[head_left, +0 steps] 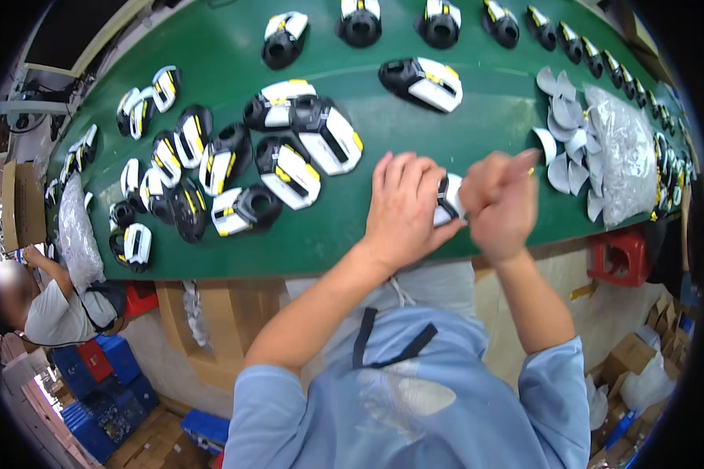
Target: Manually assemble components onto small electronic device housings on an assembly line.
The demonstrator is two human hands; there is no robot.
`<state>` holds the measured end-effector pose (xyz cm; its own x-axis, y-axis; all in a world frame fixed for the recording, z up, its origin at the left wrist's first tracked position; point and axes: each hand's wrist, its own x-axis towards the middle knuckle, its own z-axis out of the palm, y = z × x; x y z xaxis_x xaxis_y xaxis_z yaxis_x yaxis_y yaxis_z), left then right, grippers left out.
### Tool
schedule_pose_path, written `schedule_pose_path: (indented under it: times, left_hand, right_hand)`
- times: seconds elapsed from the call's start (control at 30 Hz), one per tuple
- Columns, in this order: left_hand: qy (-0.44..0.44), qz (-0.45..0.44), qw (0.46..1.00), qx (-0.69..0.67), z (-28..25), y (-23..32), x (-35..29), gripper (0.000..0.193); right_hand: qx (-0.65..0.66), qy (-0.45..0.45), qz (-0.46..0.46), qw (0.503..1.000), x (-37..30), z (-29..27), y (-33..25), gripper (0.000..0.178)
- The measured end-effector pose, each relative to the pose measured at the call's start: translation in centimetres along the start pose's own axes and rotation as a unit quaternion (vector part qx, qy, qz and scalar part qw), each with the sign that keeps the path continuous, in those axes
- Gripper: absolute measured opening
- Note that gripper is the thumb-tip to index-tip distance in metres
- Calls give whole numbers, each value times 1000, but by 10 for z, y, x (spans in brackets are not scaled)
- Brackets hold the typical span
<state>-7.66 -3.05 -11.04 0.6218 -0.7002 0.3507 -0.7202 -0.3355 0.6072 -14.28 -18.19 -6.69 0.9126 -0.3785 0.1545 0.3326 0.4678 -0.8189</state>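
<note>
My left hand (403, 209) lies over a black-and-white plastic housing (448, 199) at the table's near edge, its fingers and thumb gripping it from the left. Much of that housing is hidden under both hands. Just right of it, my right hand (499, 205) is raised and slightly blurred, fingers curled closed. A small yellow piece (531, 171) shows at its fingertips; its exact shape is too small to make out. Beyond my hands lies another housing (422, 83), white and black with yellow accents. To the left, several similar housings (288, 172) sit in a loose cluster.
On the green table (352, 234), curved grey-white shells (567, 125) lie beside a clear plastic bag (622, 156) at right. More housings (360, 23) line the far side. A person (62, 301) works at far left. A red stool (619, 256) and cartons (630, 356) stand at right.
</note>
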Motion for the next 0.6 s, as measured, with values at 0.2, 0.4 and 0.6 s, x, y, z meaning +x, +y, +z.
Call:
schedule_pose_path:
  times: [0.2, 0.4, 0.6]
  left_hand:
    - [12, 37, 999, 8, -11, -5, -1, 60]
    - [85, 47, 995, -17, -75, -25, 38, 59]
    - [243, -123, 940, 206, -181, -168, 137, 52]
  right_hand:
    - [27, 1, -35, 999, 15, -7, -48, 56]
    - [-77, 170, 31, 982, -44, -56, 2, 55]
    - [-149, 74, 2, 986, -62, -77, 25, 51]
